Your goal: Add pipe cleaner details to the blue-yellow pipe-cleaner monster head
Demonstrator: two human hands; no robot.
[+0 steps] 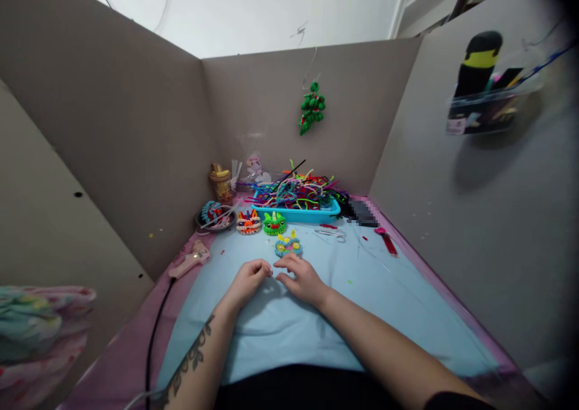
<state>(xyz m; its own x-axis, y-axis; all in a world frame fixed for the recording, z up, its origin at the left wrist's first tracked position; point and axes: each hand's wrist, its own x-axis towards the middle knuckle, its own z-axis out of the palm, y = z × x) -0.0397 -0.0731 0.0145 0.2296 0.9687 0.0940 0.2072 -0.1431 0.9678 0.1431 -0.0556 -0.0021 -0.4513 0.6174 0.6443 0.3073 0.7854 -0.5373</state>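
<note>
My left hand point(251, 280) is held over the blue cloth with its fingers curled and thumb pressed in; whatever it may pinch is too small to make out. Beside it, my right hand point(302, 280) has thumb and fingers apart, with nothing visible between them. The fingertips of both hands point toward each other, with a narrow gap between. Just beyond them sits a blue and yellow pipe-cleaner animal head point(288, 245), partly hidden by my right hand. An orange and white head point(248, 222) and a green head point(274, 223) stand side by side behind it.
A blue tray point(296, 215) heaped with pipe cleaners stands at the back. Scissors point(332, 235) lie right of the heads. At left are a pink glue gun point(190, 260) with a black cord and a bowl point(216, 224). Grey partitions point(312, 60) enclose the table on three sides.
</note>
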